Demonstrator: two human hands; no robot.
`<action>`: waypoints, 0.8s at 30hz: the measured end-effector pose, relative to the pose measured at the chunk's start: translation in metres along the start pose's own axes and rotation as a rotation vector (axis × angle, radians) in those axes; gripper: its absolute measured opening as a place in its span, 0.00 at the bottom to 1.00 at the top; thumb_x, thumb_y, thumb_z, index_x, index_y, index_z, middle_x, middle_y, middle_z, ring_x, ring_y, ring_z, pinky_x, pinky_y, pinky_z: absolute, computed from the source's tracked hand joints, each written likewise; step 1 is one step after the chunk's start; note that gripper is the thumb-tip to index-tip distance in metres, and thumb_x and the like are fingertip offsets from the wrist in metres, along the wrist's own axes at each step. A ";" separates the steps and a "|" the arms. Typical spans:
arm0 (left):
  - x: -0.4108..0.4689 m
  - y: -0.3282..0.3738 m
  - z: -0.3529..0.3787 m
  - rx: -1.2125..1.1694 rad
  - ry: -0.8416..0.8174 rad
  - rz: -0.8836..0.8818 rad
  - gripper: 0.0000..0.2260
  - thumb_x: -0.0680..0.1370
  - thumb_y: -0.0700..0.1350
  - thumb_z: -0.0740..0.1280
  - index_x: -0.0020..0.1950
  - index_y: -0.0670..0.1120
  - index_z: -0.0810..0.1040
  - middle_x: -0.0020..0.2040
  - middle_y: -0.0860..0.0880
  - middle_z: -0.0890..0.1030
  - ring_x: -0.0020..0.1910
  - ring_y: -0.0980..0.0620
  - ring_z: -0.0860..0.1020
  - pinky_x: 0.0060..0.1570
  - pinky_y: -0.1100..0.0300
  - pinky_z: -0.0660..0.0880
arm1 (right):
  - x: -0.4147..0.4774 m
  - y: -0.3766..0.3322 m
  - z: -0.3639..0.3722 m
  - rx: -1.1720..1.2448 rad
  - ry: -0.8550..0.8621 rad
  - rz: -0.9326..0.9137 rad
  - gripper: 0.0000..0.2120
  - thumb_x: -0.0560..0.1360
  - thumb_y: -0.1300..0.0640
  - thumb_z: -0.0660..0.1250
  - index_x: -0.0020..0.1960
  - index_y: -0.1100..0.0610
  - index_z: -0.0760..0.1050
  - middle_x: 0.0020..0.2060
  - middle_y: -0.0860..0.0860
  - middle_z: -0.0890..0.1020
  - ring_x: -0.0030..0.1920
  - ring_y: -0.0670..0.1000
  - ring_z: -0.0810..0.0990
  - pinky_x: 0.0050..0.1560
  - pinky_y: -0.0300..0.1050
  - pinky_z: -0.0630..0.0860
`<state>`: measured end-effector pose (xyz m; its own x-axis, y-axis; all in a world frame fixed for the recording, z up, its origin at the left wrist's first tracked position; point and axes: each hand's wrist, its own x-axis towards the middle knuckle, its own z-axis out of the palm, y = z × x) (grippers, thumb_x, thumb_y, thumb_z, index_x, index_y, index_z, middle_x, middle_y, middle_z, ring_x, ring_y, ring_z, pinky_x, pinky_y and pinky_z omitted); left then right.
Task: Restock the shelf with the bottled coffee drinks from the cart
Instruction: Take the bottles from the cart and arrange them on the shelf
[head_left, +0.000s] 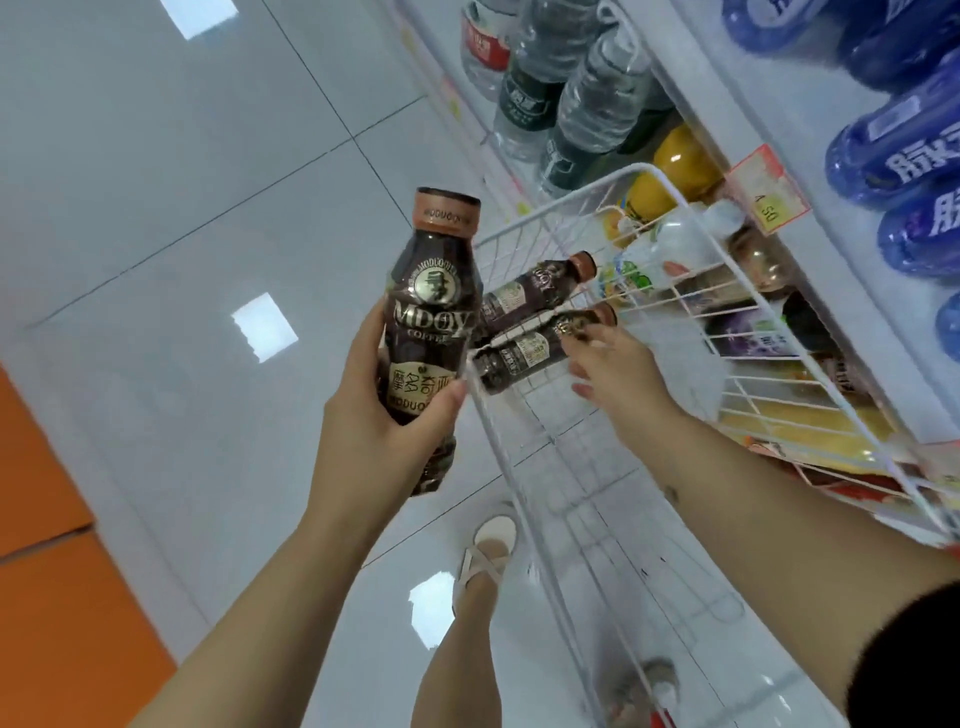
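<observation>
My left hand (374, 415) grips a dark brown coffee bottle (431, 312) with a tan cap, held upright to the left of the white wire cart (670, 192). Two more coffee bottles lie on their sides in the cart's basket, one farther (535, 291) and one nearer (519, 358). My right hand (618, 374) reaches into the basket. Its fingertips touch the neck of the nearer bottle, the thumb is spread apart below it, and no grip is closed round it.
The shelf (852, 249) runs along the right with water bottles (587, 93), blue bottles (904, 150), orange drinks (680, 161) and a red price tag (769, 187). White tiled floor (156, 208) lies to the left, an orange panel (52, 571) at the lower left. My sandalled foot (488, 551) stands beside the cart.
</observation>
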<state>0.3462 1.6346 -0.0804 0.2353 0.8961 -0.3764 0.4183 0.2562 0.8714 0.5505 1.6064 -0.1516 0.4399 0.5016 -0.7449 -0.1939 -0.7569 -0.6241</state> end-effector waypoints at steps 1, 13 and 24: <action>0.003 -0.006 -0.005 0.000 0.019 -0.010 0.32 0.72 0.43 0.72 0.68 0.65 0.62 0.48 0.61 0.79 0.43 0.64 0.79 0.36 0.76 0.72 | 0.013 0.011 0.005 0.013 0.030 0.071 0.23 0.74 0.55 0.69 0.67 0.59 0.68 0.44 0.51 0.77 0.48 0.51 0.76 0.57 0.53 0.77; 0.025 -0.062 -0.007 -0.038 0.105 -0.043 0.32 0.73 0.41 0.72 0.71 0.60 0.62 0.46 0.59 0.79 0.38 0.61 0.80 0.29 0.74 0.72 | 0.108 0.062 0.068 0.378 0.208 0.343 0.23 0.70 0.58 0.74 0.61 0.62 0.70 0.52 0.59 0.79 0.49 0.60 0.80 0.47 0.55 0.80; -0.019 0.019 0.002 -0.015 0.041 0.003 0.33 0.72 0.44 0.73 0.71 0.61 0.61 0.51 0.61 0.79 0.46 0.65 0.79 0.40 0.76 0.73 | -0.046 0.015 -0.023 0.218 0.057 0.129 0.25 0.71 0.59 0.72 0.65 0.55 0.68 0.51 0.51 0.80 0.48 0.50 0.80 0.42 0.44 0.77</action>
<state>0.3513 1.6214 -0.0569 0.1998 0.9109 -0.3610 0.4042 0.2590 0.8772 0.5475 1.5628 -0.1213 0.4467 0.3779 -0.8110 -0.4336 -0.7015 -0.5657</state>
